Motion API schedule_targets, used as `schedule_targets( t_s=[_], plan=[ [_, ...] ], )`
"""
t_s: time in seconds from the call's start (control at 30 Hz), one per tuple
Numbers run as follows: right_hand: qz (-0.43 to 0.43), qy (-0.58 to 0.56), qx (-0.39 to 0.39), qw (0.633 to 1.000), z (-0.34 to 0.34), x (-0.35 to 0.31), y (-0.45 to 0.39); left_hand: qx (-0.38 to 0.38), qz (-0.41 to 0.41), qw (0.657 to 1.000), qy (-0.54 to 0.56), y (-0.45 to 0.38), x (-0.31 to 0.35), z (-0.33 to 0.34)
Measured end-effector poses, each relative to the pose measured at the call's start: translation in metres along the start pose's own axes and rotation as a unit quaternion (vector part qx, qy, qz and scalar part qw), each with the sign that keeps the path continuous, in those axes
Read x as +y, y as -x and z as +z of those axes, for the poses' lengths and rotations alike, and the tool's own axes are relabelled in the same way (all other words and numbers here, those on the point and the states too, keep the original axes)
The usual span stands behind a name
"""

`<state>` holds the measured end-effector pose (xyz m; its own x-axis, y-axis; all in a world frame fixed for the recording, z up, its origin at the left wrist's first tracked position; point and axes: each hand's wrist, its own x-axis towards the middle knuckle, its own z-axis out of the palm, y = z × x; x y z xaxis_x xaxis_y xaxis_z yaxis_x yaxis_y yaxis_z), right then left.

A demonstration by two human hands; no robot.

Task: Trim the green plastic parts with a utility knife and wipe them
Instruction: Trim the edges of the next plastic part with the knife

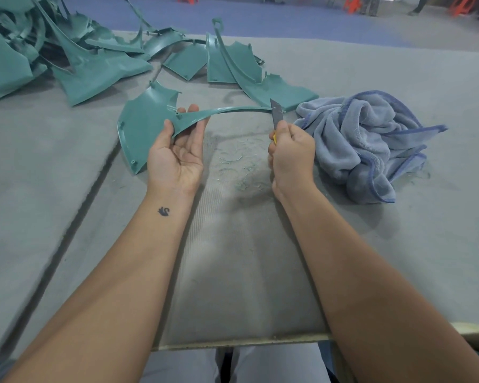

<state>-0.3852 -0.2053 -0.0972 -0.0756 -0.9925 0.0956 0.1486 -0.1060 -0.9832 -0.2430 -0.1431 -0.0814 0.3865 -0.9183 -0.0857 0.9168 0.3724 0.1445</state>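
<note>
Head view: left hand [177,153] holds green part [147,123], palm up. Right hand [291,153] grips utility knife [277,113], handle mostly hidden. Blade tip meets part's thin arm.

Lighting: soft, even, diffuse overhead light falling; no glare showing. Shadows: faint ones lying beneath the forearms. Distortion: wide-angle lens bowing the edges. Focus: far background and nearest corners blurring slightly.

knife handle [275,138]: mostly hidden in right hand [292,153] | part pile [25,51]: cut off at left and top edges | shavings [238,167]: too small to count
</note>
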Motion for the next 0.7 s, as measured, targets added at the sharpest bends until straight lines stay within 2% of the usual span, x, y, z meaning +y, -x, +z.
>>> schedule_targets(
  t_s=[0.13, 0.2, 0.27, 0.33, 0.43, 0.5, 0.6, 0.7],
  plan=[
    [-0.084, 0.121, -0.08, 0.986, 0.01, 0.002, 0.012, 0.015, -0.017, 0.995, -0.095, 0.001, -0.013, 0.0],
    [-0.066, 0.09, -0.084, 0.99, 0.01, 0.001, 0.014, 0.02, -0.017, 0.993, -0.113, 0.002, -0.017, -0.001],
    [-0.057, 0.014, -0.057, 0.997, 0.004, -0.004, 0.012, 0.033, 0.0, 0.992, -0.124, 0.0, -0.012, -0.002],
    [-0.092, -0.021, -0.008, 0.995, -0.003, -0.009, 0.008, 0.044, 0.014, 0.983, -0.178, -0.003, -0.004, -0.002],
    [-0.162, 0.045, 0.067, 0.983, -0.007, -0.017, 0.004, 0.077, 0.02, 0.957, -0.28, -0.007, 0.003, 0.001],
    [-0.186, 0.081, 0.086, 0.975, -0.01, -0.02, 0.002, 0.105, 0.019, 0.935, -0.339, -0.011, 0.007, 0.003],
    [-0.199, 0.09, 0.033, 0.975, -0.011, -0.022, 0.004, 0.092, -0.043, 0.92, -0.378, -0.011, 0.015, 0.009],
    [-0.163, 0.071, -0.064, 0.982, -0.002, -0.021, 0.011, 0.021, -0.108, 0.925, -0.364, -0.004, 0.014, 0.014]
  ],
)
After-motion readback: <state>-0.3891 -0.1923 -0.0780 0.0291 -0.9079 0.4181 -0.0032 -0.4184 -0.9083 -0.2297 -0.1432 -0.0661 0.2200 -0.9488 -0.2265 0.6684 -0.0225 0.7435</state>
